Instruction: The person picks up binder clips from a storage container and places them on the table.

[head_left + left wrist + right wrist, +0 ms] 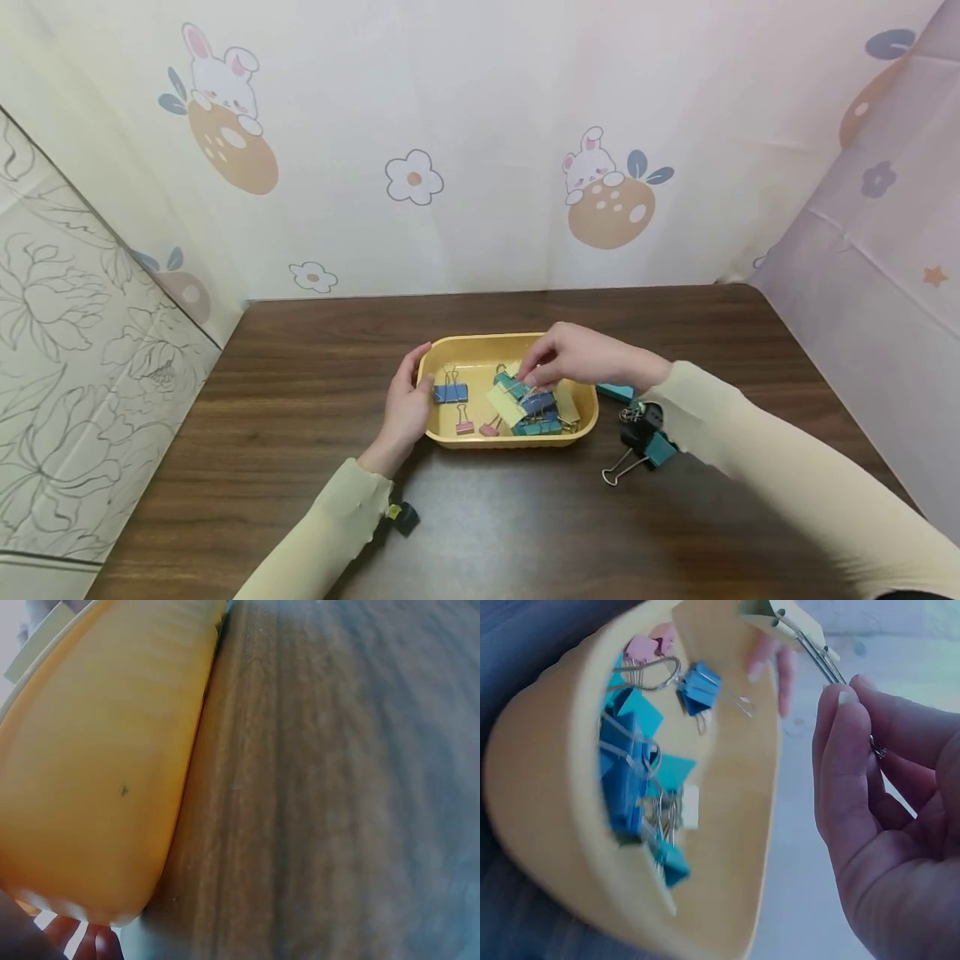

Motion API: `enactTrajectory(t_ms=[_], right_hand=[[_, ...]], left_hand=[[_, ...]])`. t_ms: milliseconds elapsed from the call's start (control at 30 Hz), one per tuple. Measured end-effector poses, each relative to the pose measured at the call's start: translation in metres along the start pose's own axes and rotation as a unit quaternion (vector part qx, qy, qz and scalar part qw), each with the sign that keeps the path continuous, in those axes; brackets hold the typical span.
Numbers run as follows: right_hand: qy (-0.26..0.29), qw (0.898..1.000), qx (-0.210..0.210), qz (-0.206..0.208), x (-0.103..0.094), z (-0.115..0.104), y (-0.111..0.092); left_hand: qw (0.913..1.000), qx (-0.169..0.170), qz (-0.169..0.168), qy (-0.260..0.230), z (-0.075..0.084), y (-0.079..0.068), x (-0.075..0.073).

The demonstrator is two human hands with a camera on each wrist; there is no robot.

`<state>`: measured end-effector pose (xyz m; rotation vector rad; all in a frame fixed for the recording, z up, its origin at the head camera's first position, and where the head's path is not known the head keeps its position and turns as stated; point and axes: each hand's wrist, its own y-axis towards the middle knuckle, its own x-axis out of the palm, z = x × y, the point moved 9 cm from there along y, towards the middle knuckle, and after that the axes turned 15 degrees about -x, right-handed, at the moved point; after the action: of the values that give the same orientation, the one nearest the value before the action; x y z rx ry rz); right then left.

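While your right hand [581,354] pinches the silver wire handles of a pale yellow, wedge-shaped metal binder clip [804,631], you have it over the shallow yellow plastic tray [480,442]. Expect that clip to be light, stiff and hard to break; its thin, smooth wires may swivel between your fingertips, so the handles suit a quick pinch, and the flat sides of the folded body should give you a steadier one. Squeezing both handles together would likely spread its sprung mouth.

Below your fingers lies a jumbled heap that includes teal metal binder clips [537,427] and blue metal binder clips [537,404]; their wire loops overlap, so one could snag another as you lift. Toward your left, a small pink binder clip [464,427] and a lone blue binder clip [451,393] lie apart from the heap and look easier to reach. Your left hand [407,408] grips the tray's left end, which should keep so light a container from skidding.

Outside the tray's right end, a teal binder clip with long silver handles [660,450] lies on the dark brown wooden desk [480,517], touching or nearly touching your cream sleeve [765,454], which could catch it. Farther off, a white curtain printed with rabbits [487,250] hangs behind the desk, well apart from your hands.
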<state>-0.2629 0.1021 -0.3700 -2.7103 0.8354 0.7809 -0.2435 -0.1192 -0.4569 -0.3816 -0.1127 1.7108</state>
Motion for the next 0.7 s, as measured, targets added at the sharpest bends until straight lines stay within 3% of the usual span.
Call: enactTrajectory(t_ms=[300,500,700], right_hand=[[0.019,0.993,0.052,0.102,-0.040,0.030,-0.081],[0.099,0.973,0.114,0.173,-0.056,0.064,-0.144],[0.049,0.969,0.146,0.193,-0.064,0.096,-0.181]], left_hand=[[0.9999,0.005,-0.004,-0.013,-0.002,0.001,0.001],[0.9996,0.017,-0.006,-0.024,0.001,0.000,0.002],[0.9998,0.010,0.002,-0.020,0.000,0.001,-0.002]])
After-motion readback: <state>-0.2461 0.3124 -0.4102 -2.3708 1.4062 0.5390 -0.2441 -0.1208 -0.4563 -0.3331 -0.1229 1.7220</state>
